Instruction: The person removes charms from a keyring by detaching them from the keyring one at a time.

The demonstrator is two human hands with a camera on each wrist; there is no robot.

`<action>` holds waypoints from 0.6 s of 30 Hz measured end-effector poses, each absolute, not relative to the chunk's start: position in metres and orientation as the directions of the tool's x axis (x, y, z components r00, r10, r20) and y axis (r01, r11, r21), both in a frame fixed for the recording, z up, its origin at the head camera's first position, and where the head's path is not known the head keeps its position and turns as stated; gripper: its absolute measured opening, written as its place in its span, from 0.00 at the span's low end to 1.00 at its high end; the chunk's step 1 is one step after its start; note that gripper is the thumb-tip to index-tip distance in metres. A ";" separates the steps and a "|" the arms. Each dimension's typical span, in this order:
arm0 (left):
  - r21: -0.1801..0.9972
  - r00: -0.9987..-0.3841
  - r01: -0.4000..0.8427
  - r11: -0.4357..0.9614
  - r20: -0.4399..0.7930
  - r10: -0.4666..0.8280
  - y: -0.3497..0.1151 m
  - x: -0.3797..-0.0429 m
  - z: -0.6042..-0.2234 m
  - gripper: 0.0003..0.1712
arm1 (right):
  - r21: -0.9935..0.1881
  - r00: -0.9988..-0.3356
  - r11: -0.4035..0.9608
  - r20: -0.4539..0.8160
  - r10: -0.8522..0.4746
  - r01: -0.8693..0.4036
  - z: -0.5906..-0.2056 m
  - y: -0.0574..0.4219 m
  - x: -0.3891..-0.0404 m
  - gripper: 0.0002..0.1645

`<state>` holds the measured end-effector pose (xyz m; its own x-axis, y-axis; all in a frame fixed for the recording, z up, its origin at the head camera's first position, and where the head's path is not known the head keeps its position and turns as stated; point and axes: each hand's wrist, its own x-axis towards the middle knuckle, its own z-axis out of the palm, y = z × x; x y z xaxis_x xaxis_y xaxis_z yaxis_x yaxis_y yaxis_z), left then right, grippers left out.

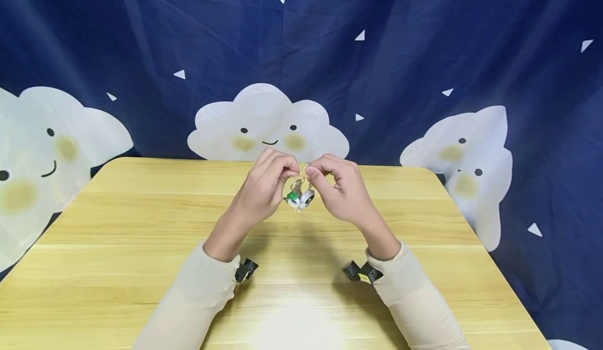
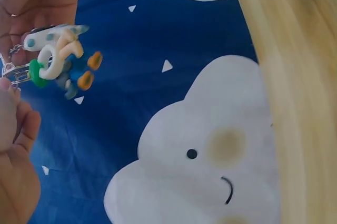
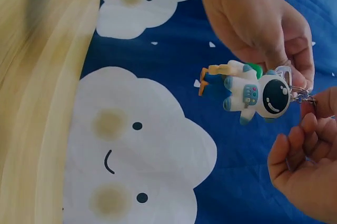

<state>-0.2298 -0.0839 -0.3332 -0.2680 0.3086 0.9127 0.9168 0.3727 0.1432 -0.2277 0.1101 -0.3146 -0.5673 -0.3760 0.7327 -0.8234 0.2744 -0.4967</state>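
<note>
Over the far half of the table, my left hand (image 1: pixel 256 193) and right hand (image 1: pixel 347 190) meet with their fingertips almost touching. Between them dangle two keychains. The astronaut keychain (image 3: pixel 274 97) is white with a dark visor, and its short metal chain (image 3: pixel 303 95) runs up to my right thumb and fingertips, which pinch it. The other is a figure keychain (image 2: pixel 51 63) with a green top, white head and orange feet. My left thumb and fingers pinch its metal clasp (image 2: pixel 21 72). Whether the two keychains are linked is hidden by the fingers.
Below the hands lies a light wooden table (image 1: pixel 301 256). A dark blue curtain (image 1: pixel 226 36) printed with smiling clouds and white triangles hangs behind it. Black wrist cameras (image 1: pixel 246 270) sit at both sleeve cuffs.
</note>
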 end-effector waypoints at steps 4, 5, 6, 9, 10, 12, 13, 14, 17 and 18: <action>0.258 -0.355 0.897 0.360 0.905 0.236 -0.081 -0.231 -0.338 0.07 | -0.563 -0.615 0.250 0.692 -0.379 -0.788 -0.313 0.112 -0.229 0.13; 0.292 -0.384 0.886 0.361 0.897 0.218 -0.081 -0.231 -0.340 0.06 | -0.575 -0.623 0.245 0.684 -0.379 -0.780 -0.313 0.113 -0.230 0.13; 0.325 -0.416 0.872 0.366 0.887 0.203 -0.080 -0.232 -0.341 0.06 | -0.585 -0.631 0.244 0.677 -0.379 -0.774 -0.313 0.113 -0.230 0.13; 0.452 -0.538 0.814 0.366 0.824 0.180 -0.080 -0.231 -0.342 0.05 | -0.605 -0.648 0.241 0.663 -0.375 -0.759 -0.313 0.115 -0.230 0.12; 0.505 -0.587 0.788 0.351 0.789 0.183 -0.080 -0.230 -0.342 0.04 | -0.611 -0.653 0.239 0.660 -0.372 -0.755 -0.313 0.115 -0.231 0.12; 0.615 -0.676 0.732 0.293 0.708 0.205 -0.081 -0.229 -0.342 0.04 | -0.617 -0.659 0.241 0.657 -0.366 -0.749 -0.313 0.116 -0.231 0.11; 0.668 -0.715 0.699 0.255 0.664 0.218 -0.081 -0.229 -0.342 0.05 | -0.618 -0.661 0.243 0.657 -0.363 -0.748 -0.313 0.116 -0.231 0.11; 0.718 -0.749 0.662 0.216 0.621 0.231 -0.082 -0.229 -0.342 0.05 | -0.617 -0.662 0.246 0.657 -0.361 -0.747 -0.313 0.116 -0.231 0.11; 0.802 -0.803 0.582 0.136 0.541 0.248 -0.083 -0.229 -0.342 0.07 | -0.609 -0.662 0.261 0.659 -0.358 -0.749 -0.313 0.116 -0.231 0.11; 0.813 -0.812 0.569 0.125 0.531 0.242 -0.084 -0.229 -0.342 0.07 | -0.604 -0.661 0.270 0.659 -0.359 -0.750 -0.313 0.116 -0.231 0.11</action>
